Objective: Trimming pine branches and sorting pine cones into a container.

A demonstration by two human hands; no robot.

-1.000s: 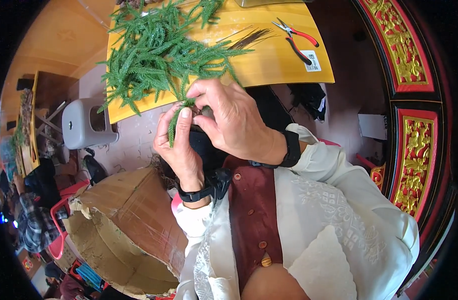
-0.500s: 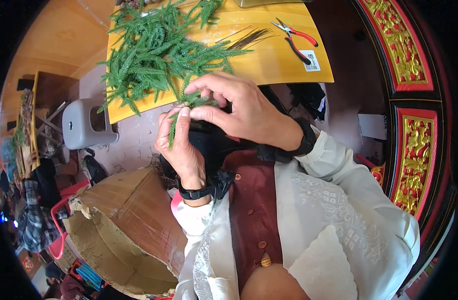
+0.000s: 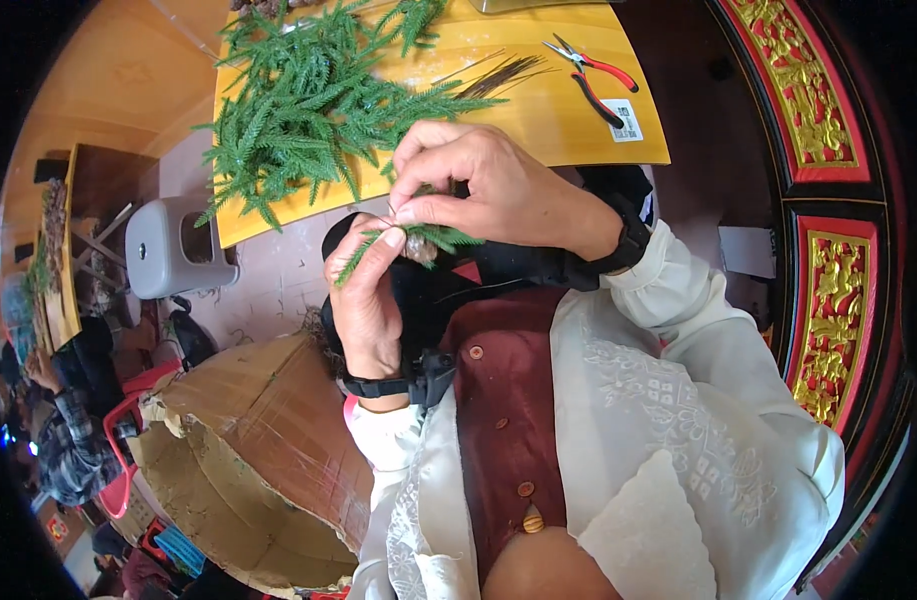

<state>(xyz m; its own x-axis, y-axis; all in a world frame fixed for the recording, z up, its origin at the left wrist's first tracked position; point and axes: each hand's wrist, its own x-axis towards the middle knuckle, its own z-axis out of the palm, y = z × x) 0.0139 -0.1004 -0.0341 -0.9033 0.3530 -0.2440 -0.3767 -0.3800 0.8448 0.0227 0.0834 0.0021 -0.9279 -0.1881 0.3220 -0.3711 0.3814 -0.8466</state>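
Short of the table, I saw the sprig lying crosswise, left hand gripping its middle, right hand pinched table-side, on what I couldn't tell

The held sprig and the piled green sprigs look like plastic, rough with needles and faintly shiny, though at this size I cannot be certain. The yellow table top is smooth and glossy. The pliers show bare metal and smooth handles. The stool is of matt plastic, the box of torn cardboard, the white garment of embroidered cloth.
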